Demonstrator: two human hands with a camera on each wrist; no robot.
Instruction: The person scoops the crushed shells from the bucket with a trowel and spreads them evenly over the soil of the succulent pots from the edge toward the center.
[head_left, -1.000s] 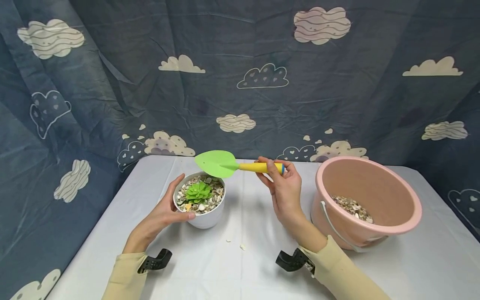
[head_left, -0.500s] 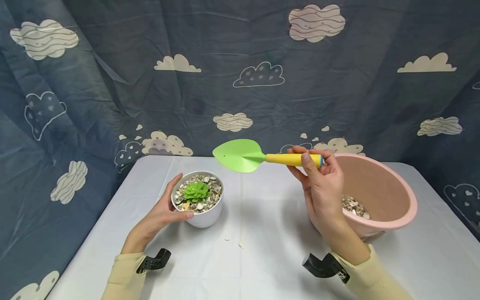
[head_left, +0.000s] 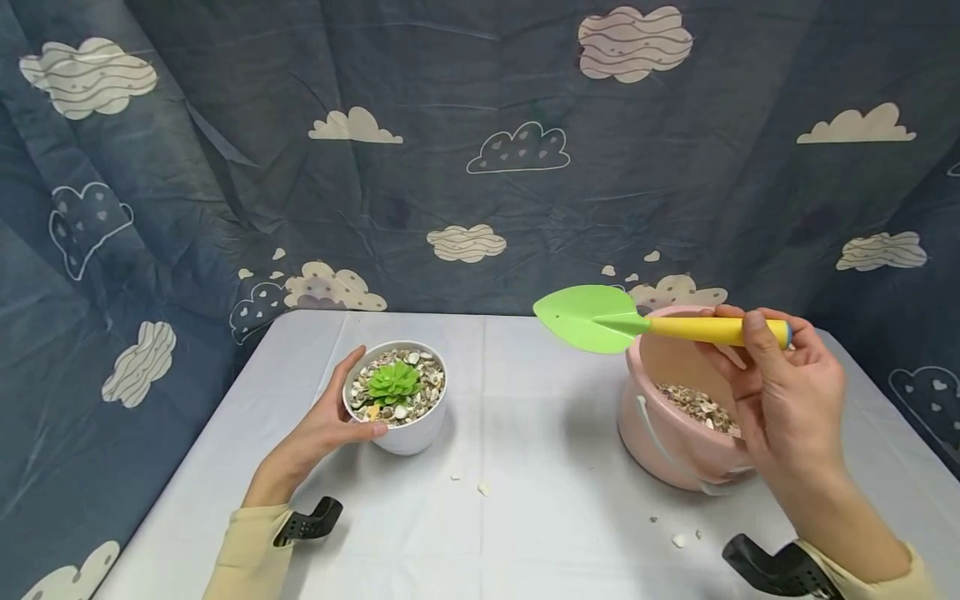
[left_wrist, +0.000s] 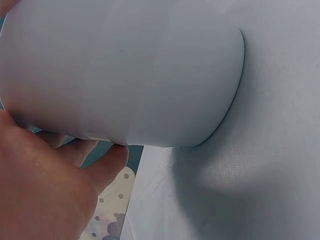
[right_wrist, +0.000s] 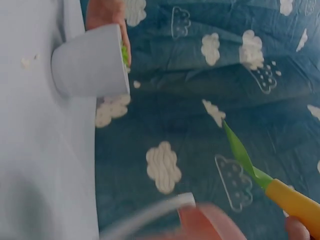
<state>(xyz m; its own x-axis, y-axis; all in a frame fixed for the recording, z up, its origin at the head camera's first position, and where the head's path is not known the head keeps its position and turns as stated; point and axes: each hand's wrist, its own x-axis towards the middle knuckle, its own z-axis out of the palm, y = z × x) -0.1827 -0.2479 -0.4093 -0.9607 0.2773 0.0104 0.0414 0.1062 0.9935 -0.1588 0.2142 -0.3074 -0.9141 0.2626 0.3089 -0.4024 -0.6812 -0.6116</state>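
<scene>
In the head view, my left hand [head_left: 318, 437] grips a white plant pot [head_left: 411, 437] standing on the table, thumb at the near rim and fingers round the left side. The pot's smooth wall [left_wrist: 130, 70] fills much of the left wrist view. A green succulent [head_left: 393, 381] sits among small stones and shell bits in it. My right hand [head_left: 797, 400] holds a trowel by its yellow handle, raised level. Its light green blade [head_left: 592, 318] points left, with nothing on the upper face. The handle crosses in front of a pink bucket [head_left: 663, 450].
Gravel [head_left: 697, 407] lies in the bucket, whose white bail handle [head_left: 648, 425] hangs at its near side. Loose stone bits [head_left: 678, 540] are scattered on the white tablecloth [head_left: 517, 533]. A dark blue cloud-print curtain [head_left: 412, 192] closes off the back and sides.
My right hand has carried the trowel from above the pot's far rim rightward to the front of the bucket. The left hand and pot have stayed in place.
</scene>
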